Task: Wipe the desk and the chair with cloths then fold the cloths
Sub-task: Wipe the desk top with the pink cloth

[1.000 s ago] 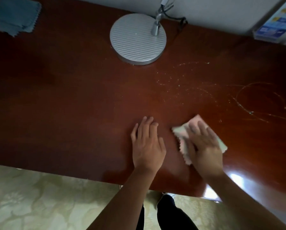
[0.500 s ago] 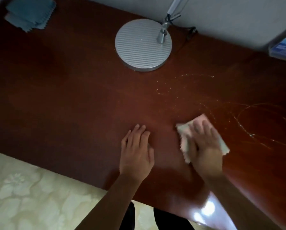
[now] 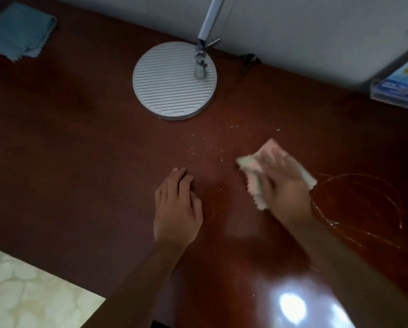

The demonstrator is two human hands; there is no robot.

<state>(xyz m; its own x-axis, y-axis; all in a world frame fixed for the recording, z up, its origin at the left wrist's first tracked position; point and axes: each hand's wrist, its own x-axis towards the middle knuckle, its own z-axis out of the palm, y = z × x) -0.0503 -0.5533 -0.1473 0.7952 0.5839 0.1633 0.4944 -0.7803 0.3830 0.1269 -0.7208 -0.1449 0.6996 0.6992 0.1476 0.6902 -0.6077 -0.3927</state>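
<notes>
Blur hides my right hand (image 3: pixel 287 185) and the pink cloth (image 3: pixel 264 162) it presses onto the desk (image 3: pixel 80 150).

Lamp base (image 3: pixel 174 80) stands beyond both hands, its arm cut off at the top. Right of it, a blue-labelled box (image 3: pixel 398 91) is clipped by the edge, its print unreadable. Fingers lie flat over the cloth, front-right of the base. My left hand (image 3: pixel 177 209) rests on the desk beside it, fingers loosely together. Blue cloth (image 3: pixel 21 31) lies far left of the base.

Bare desk (image 3: pixel 68 150) lay wide on the left; the lamp base (image 3: pixel 174 80) blocked the back, the leaflet holder (image 3: pixel 397 91) the right corner.
</notes>
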